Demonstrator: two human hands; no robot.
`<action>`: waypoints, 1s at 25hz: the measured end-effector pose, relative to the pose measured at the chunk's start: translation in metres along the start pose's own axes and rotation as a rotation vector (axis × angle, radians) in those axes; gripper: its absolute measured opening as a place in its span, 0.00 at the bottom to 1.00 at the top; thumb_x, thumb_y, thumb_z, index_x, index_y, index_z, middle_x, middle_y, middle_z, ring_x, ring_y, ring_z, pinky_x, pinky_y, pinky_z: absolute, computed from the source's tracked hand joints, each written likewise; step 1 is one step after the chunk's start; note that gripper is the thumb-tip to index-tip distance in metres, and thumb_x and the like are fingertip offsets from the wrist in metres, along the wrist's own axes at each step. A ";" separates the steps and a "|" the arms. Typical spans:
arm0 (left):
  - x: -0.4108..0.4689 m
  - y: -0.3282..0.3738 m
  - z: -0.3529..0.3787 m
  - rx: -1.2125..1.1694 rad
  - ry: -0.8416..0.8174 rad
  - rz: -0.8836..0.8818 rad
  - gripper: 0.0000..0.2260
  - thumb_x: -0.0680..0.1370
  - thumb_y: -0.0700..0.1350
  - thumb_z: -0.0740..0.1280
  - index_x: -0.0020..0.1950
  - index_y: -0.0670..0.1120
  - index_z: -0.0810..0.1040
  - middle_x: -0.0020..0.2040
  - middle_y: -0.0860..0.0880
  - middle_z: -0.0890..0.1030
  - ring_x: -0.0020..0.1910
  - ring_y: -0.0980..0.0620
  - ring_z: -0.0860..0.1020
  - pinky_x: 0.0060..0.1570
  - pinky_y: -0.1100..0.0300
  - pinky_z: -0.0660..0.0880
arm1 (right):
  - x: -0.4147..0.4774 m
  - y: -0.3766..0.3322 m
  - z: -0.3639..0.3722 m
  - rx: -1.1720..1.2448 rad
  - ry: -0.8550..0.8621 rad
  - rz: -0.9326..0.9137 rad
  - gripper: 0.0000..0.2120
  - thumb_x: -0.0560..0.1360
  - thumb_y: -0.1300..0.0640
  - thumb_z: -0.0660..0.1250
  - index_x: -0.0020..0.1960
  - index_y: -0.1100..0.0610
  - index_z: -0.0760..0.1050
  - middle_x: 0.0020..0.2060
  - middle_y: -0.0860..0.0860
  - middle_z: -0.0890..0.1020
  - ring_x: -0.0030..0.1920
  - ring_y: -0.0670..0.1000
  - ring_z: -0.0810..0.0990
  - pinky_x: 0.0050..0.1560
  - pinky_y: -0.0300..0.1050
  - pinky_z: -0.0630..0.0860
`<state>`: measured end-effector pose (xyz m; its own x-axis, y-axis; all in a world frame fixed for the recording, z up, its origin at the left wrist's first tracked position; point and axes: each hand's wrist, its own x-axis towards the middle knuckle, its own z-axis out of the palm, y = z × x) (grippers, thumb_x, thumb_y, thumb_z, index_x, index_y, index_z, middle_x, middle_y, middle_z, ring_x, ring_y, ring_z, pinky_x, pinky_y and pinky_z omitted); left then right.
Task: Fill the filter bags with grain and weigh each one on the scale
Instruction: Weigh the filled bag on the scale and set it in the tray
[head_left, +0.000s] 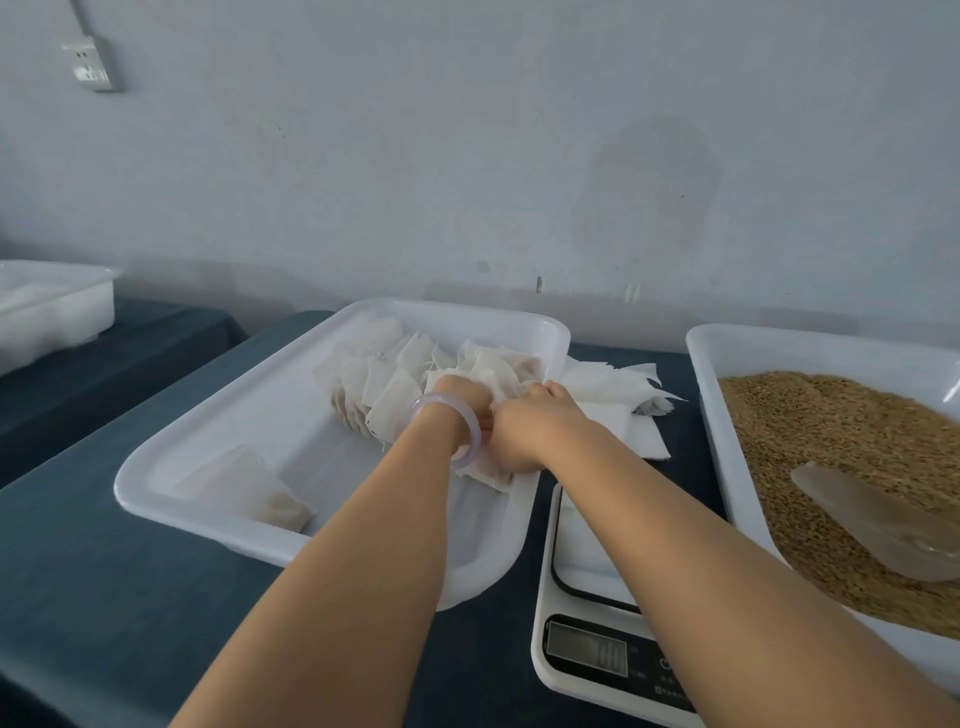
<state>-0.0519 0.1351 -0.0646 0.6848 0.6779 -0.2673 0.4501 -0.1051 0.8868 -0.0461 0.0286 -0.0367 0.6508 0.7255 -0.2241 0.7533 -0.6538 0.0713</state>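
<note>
A white tray (208, 431) in the middle holds a heap of white filter bags (384, 374) at its far right corner. My left hand (465, 402), with a pale bangle on the wrist, and my right hand (524, 431) are side by side on that heap, fingers curled into the bags. One filled bag (249, 488) lies alone at the tray's near left. The white scale (592, 613) stands under my right forearm, with nothing visible on its platform. To the right, a second tray (727, 353) holds brown grain (831, 431) with a clear scoop (883, 519) lying on it.
Flat empty bags (618, 384) lie on the dark cloth behind the scale. Another white tray (52, 312) stands on a separate table at the far left. A grey wall runs close behind the trays, with a socket (91, 65) high on the left.
</note>
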 end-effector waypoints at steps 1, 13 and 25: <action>-0.001 0.000 0.000 -0.044 -0.013 -0.024 0.10 0.79 0.40 0.60 0.37 0.42 0.68 0.34 0.47 0.70 0.30 0.51 0.70 0.30 0.62 0.70 | 0.000 0.002 0.003 0.076 0.049 -0.028 0.16 0.77 0.54 0.56 0.63 0.53 0.73 0.65 0.57 0.71 0.71 0.57 0.59 0.72 0.50 0.51; -0.060 0.025 0.019 0.267 -0.062 0.821 0.06 0.74 0.44 0.69 0.38 0.49 0.75 0.34 0.57 0.76 0.35 0.57 0.73 0.40 0.64 0.70 | 0.026 0.088 0.063 0.300 -0.004 0.409 0.18 0.77 0.59 0.60 0.67 0.59 0.68 0.64 0.56 0.72 0.64 0.57 0.71 0.59 0.47 0.70; -0.070 0.025 0.041 0.324 -0.250 0.792 0.06 0.79 0.47 0.62 0.43 0.50 0.69 0.39 0.51 0.76 0.39 0.50 0.75 0.40 0.59 0.70 | -0.009 0.097 -0.014 0.390 0.376 0.387 0.10 0.75 0.60 0.58 0.34 0.58 0.67 0.33 0.53 0.73 0.34 0.53 0.72 0.33 0.43 0.68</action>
<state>-0.0651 0.0548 -0.0387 0.9516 0.1446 0.2713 -0.0947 -0.7016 0.7062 0.0224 -0.0385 -0.0140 0.9094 0.4021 0.1060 0.4149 -0.8610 -0.2941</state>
